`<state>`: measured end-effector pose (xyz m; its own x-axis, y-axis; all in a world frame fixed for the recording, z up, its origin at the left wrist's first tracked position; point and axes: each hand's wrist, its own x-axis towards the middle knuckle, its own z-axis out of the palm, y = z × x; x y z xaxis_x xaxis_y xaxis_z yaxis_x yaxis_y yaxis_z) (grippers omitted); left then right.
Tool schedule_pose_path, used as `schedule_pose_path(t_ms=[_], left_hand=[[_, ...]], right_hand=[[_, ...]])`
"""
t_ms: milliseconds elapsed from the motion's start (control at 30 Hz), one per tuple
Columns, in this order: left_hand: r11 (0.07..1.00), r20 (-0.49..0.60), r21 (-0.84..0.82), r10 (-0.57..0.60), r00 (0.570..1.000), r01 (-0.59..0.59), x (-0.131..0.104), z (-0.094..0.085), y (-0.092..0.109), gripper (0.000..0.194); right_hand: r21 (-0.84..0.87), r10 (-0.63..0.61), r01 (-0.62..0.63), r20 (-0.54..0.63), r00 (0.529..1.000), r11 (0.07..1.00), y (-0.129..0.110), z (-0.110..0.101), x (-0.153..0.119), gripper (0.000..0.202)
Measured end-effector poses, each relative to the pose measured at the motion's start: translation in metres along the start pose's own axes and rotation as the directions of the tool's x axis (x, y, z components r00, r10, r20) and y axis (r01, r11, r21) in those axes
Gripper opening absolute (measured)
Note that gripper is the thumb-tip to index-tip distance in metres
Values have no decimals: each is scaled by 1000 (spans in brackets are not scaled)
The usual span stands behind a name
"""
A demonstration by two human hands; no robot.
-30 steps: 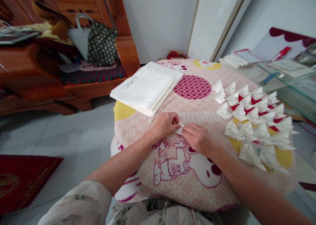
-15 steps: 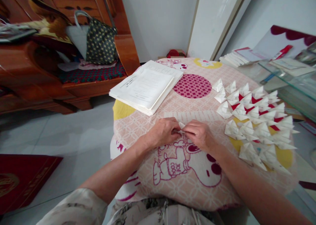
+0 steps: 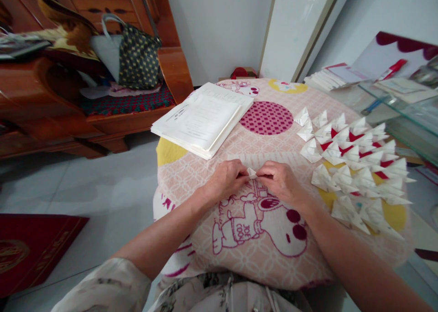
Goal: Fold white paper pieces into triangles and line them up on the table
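A small piece of folded white paper (image 3: 252,173) is pinched between my two hands, just above the cloth-covered table. My left hand (image 3: 230,177) closes on its left side, and my right hand (image 3: 275,179) closes on its right side. The fingers hide most of the paper; only a pointed middle part shows. To the right stand several folded paper shapes (image 3: 342,179) with pointed tips, set in rows. Beyond my hands on the left lies a stack of printed white sheets (image 3: 205,120).
A pink patterned cloth (image 3: 236,262) covers the round table. At the right a glass shelf edge (image 3: 397,122) juts close to the paper shapes, with papers and a red marker (image 3: 393,70) nearby. A wooden bench (image 3: 130,116) with a patterned bag (image 3: 140,59) stands left.
My hands have spread slightly apart, and more of the folded paper shows between the fingertips. The stack of sheets and the rows of paper shapes stay where they were.
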<state>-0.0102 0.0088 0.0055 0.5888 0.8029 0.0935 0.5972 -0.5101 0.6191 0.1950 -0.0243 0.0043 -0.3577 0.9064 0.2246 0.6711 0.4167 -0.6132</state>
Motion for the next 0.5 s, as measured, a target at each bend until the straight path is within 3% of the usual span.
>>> schedule_pose_path(t_ms=[167, 500], left_hand=[[996, 18, -24, -89, 996, 89, 5, -4, 1, 17], [987, 35, -41, -151, 988, 152, 14, -7, -2, 25]], right_hand=[[-32, 115, -113, 54, 992, 993, 2, -3, 4, 19], [96, 303, -317, 137, 943, 943, 5, -5, 20, 17]])
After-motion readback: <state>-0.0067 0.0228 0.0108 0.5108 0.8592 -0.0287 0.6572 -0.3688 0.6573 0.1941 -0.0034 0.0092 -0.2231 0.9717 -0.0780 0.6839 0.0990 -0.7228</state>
